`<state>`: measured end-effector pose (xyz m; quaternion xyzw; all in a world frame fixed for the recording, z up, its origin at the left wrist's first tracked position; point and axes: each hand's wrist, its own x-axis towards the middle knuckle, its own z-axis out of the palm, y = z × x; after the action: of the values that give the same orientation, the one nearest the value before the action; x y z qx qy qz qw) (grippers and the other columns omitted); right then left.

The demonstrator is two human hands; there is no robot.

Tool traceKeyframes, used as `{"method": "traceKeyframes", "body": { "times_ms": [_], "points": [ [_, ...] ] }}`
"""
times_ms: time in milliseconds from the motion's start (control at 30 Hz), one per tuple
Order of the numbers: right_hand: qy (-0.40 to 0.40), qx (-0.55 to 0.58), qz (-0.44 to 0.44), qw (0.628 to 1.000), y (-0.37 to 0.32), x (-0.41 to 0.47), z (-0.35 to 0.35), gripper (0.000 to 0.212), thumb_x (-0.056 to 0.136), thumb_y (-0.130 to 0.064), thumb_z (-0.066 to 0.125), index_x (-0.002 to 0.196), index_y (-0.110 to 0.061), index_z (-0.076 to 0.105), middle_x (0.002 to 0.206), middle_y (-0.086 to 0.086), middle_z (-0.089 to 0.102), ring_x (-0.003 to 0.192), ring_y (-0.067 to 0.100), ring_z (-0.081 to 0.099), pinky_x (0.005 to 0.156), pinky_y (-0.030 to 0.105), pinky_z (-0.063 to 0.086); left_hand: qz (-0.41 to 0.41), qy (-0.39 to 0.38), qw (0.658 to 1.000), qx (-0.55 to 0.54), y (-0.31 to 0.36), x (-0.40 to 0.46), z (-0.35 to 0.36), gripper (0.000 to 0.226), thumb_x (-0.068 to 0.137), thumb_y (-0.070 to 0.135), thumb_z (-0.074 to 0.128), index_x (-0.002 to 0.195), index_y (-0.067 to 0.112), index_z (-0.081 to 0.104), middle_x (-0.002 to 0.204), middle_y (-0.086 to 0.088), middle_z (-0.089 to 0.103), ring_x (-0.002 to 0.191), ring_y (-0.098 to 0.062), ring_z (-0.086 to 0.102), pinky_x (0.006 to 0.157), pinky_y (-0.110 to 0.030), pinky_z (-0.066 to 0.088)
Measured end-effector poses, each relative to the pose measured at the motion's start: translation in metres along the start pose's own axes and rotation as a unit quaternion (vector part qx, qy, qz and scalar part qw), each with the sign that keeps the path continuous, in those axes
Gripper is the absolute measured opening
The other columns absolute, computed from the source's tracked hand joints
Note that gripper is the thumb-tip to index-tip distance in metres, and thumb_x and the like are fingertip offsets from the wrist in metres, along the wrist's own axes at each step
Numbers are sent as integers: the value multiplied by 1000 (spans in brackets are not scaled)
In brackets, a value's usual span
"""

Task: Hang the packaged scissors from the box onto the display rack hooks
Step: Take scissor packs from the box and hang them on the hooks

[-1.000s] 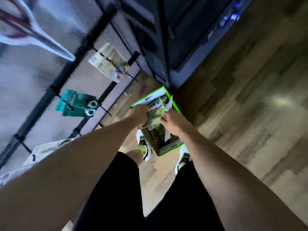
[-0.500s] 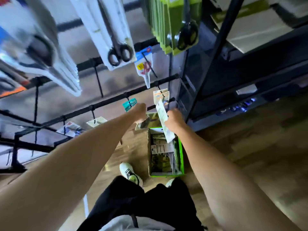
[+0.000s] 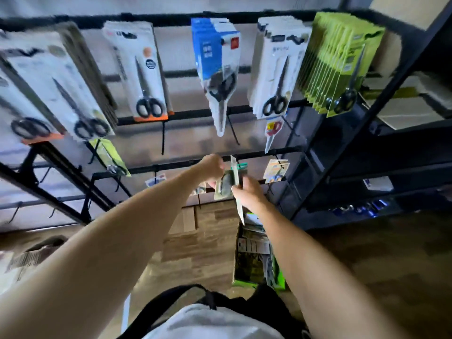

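A packaged scissors (image 3: 226,183) is being gripped by the left hand (image 3: 212,167) while a second pack (image 3: 237,192) is being pinched edge-on by the right hand (image 3: 248,192), evidently for hooking; the box (image 3: 255,259) is lying below the display rack (image 3: 244,152).

Scissor packs (image 3: 226,183) now at rack (image 3: 244,152)

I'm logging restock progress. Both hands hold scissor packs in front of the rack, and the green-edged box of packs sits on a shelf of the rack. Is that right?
Not quite. In the head view the green-edged box sits on the wooden floor by the person's feet, not on a shelf. The rest holds: the left hand and right hand each hold scissor packs in front of the rack.
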<state>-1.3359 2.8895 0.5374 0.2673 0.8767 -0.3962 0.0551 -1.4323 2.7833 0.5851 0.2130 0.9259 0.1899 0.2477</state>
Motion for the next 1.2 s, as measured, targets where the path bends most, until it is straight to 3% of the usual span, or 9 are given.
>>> {"method": "traceKeyframes", "body": {
  "times_ms": [133, 333, 400, 533, 633, 800, 900, 1033, 1200],
  "points": [
    [-5, -16, -22, 1000, -42, -38, 51, 34, 92, -19, 53, 123, -4, 52, 120, 21, 62, 111, 38, 59, 83, 34, 46, -5, 2, 999, -52, -50, -49, -28, 21, 89, -2, 53, 107, 1, 64, 84, -9, 64, 63, -20, 63, 63, -26, 57],
    [-59, -14, -42, 997, -97, -86, 123, 39, 86, -47, 62, 113, -20, 64, 104, 4, 70, 97, 25, 65, 73, 23, 41, -26, -19, 996, -85, -126, -123, -58, 18, 88, 6, 60, 104, 5, 67, 87, -4, 66, 82, -20, 69, 52, -18, 50],
    [-54, -8, -65, 996, -114, -100, 141, 34, 86, -44, 62, 112, -23, 63, 97, -1, 66, 87, 18, 59, 72, 23, 40, -35, -16, 995, -89, -150, -144, -65, 10, 88, 5, 61, 96, 7, 65, 80, -1, 63, 69, -12, 64, 39, -11, 41],
    [-52, 3, -96, 994, -141, -121, 164, 6, 82, -23, 64, 85, -23, 59, 79, -3, 60, 74, 16, 53, 54, 19, 36, -47, -12, 992, -116, -196, -164, -75, 12, 89, 4, 58, 84, 13, 64, 78, -4, 67, 76, -21, 72, 58, -22, 57],
    [-34, 28, -82, 996, -160, -124, 182, 31, 81, -35, 69, 63, -21, 47, 69, 0, 55, 72, 21, 51, 55, 29, 34, -67, 1, 989, -132, -223, -179, -85, 19, 93, 4, 53, 79, 16, 58, 77, -2, 64, 70, -10, 68, 42, -17, 47],
    [-2, 73, -64, 995, -176, -118, 201, 26, 95, -31, 59, 102, -13, 42, 92, 1, 53, 83, 21, 52, 68, 27, 34, -103, 16, 982, -155, -256, -199, -96, 30, 94, -6, 35, 95, 0, 65, 92, -12, 68, 77, -31, 70, 66, -36, 59],
    [23, 97, -66, 993, -188, -114, 211, 38, 93, -27, 63, 117, -12, 38, 102, 1, 54, 86, 21, 54, 73, 25, 35, -126, 51, 973, -185, -277, -202, -103, 27, 92, -8, 39, 99, -3, 64, 92, -15, 65, 73, -35, 68, 68, -44, 60],
    [26, 104, -46, 993, -197, -101, 222, 10, 93, -20, 58, 101, -14, 57, 98, 4, 63, 89, 24, 59, 73, 28, 43, -141, 63, 970, -188, -296, -201, -110, 17, 93, -5, 49, 101, -4, 64, 99, -22, 64, 75, -40, 70, 64, -48, 60],
    [15, 114, -46, 992, -207, -89, 234, 11, 96, -16, 53, 102, -10, 59, 101, 6, 66, 90, 24, 62, 74, 31, 48, -148, 71, 971, -172, -306, -195, -117, 18, 94, -2, 47, 103, -2, 63, 98, -19, 64, 68, -34, 69, 61, -43, 61]
  ]
}}
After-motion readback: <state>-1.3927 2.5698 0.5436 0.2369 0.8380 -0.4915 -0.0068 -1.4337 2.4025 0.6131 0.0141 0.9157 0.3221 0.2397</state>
